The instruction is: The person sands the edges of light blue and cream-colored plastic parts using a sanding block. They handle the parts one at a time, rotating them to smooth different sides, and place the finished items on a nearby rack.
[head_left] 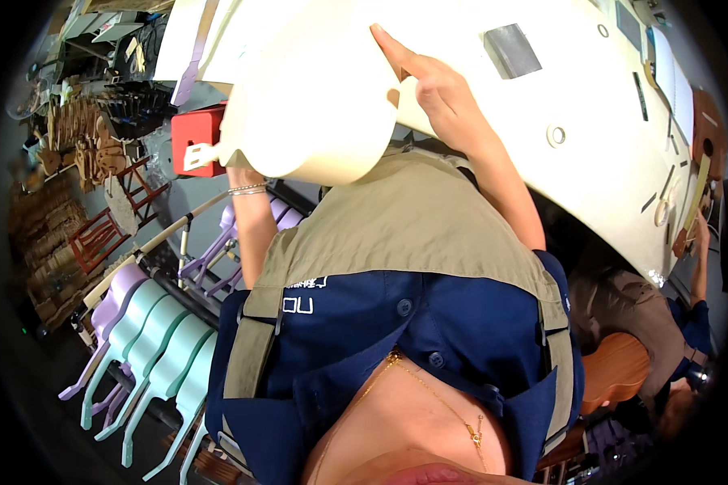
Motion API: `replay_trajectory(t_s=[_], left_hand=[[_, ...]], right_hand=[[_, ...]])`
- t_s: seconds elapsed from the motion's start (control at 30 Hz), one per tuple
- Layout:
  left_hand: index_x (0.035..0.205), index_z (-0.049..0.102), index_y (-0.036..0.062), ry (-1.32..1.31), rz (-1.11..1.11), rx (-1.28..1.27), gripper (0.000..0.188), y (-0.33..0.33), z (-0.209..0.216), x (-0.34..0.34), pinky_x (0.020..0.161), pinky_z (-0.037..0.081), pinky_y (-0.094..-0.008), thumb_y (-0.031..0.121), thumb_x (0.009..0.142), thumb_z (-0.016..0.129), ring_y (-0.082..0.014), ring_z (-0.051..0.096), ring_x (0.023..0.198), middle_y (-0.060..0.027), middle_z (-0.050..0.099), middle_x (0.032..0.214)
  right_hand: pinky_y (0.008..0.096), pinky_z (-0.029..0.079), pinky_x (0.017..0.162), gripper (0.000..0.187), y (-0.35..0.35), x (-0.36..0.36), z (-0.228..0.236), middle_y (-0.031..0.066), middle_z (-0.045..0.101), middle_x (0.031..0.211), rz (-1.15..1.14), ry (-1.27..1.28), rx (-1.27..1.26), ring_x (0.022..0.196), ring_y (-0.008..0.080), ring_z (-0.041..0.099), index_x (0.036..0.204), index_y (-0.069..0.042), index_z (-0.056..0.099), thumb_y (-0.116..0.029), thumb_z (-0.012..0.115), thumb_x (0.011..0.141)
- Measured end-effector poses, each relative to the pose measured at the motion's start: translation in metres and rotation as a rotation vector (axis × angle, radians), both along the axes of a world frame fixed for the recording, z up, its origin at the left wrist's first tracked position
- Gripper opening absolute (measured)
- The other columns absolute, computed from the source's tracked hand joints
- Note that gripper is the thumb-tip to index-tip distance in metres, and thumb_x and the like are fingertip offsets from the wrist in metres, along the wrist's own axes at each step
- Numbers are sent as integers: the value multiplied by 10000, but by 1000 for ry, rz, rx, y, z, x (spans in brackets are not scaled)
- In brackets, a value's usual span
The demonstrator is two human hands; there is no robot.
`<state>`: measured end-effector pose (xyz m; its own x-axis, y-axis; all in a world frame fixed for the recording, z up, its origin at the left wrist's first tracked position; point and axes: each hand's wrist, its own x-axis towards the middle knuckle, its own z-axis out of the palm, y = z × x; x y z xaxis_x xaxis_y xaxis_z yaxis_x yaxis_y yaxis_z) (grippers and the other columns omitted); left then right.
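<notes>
A large cream, curved, ukulele-like body fills the space in front of my chest, so brightly lit that its details wash out. From its lower left juts a small cream slotted headstock. My left hand goes behind this piece; its fingers are hidden, and only the wrist with thin bracelets shows clearly. On the other side, my right hand lies along the right edge with the index finger stretched out, its tip against the cream surface. Whether its other fingers grip the edge cannot be made out.
A white worktable carries a grey block and a tape roll. A red box stands left of the instrument. Lower left hang mint and purple necks on a rack. At right a person works beside a brown ukulele body.
</notes>
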<state>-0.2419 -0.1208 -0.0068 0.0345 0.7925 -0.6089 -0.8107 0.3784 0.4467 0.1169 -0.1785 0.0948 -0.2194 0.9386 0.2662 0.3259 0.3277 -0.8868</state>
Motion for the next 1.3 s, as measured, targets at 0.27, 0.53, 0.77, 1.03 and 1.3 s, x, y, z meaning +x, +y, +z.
replay_trajectory(t_s=[0.27, 0.53, 0.77, 1.03, 1.3], left_hand=[[1146, 543, 54, -127, 62, -226, 315, -29, -8, 21, 867, 489, -370, 232, 908, 437, -247, 560, 1030, -92, 587, 1136], [1154, 533, 52, -77, 74, -245, 324, -36, -23, 18, 848, 495, -341, 227, 931, 377, -236, 554, 1041, -96, 583, 1137], [1171, 503, 14, -118, 30, -153, 343, -28, -30, 13, 878, 473, -368, 235, 922, 420, -245, 542, 1056, -122, 560, 1163], [1119, 496, -45, -952, -274, 249, 287, -2, -11, -12, 870, 474, -366, 144, 905, 463, -242, 561, 1009, -157, 574, 1100], [984, 577, -5, 124, 205, 197, 338, 11, 18, -5, 881, 462, -371, 310, 872, 530, -254, 573, 969, -118, 610, 1014]], right_hand=[[283, 422, 556, 575, 6, -10, 5, 7, 531, 523, -118, -21, 34, 529, 167, 556, 1250, -93, 519, -504, 257, 946], [288, 395, 604, 618, 1, -12, 13, 12, 466, 503, -134, 14, 24, 554, 139, 493, 1268, -156, 520, -556, 183, 937], [300, 398, 649, 599, -3, -5, 14, 29, 528, 633, -161, -129, 41, 689, 160, 525, 1261, -156, 526, -542, 206, 932], [412, 236, 1062, 804, -1, 3, -22, 200, 258, 1428, -104, 202, -46, 1314, 318, 262, 1407, -144, 276, -458, 636, 761], [404, 195, 1087, 1176, -2, -9, -36, 142, 195, 1470, -61, 425, -14, 1352, 278, 194, 1439, -113, 125, -235, 857, 526]])
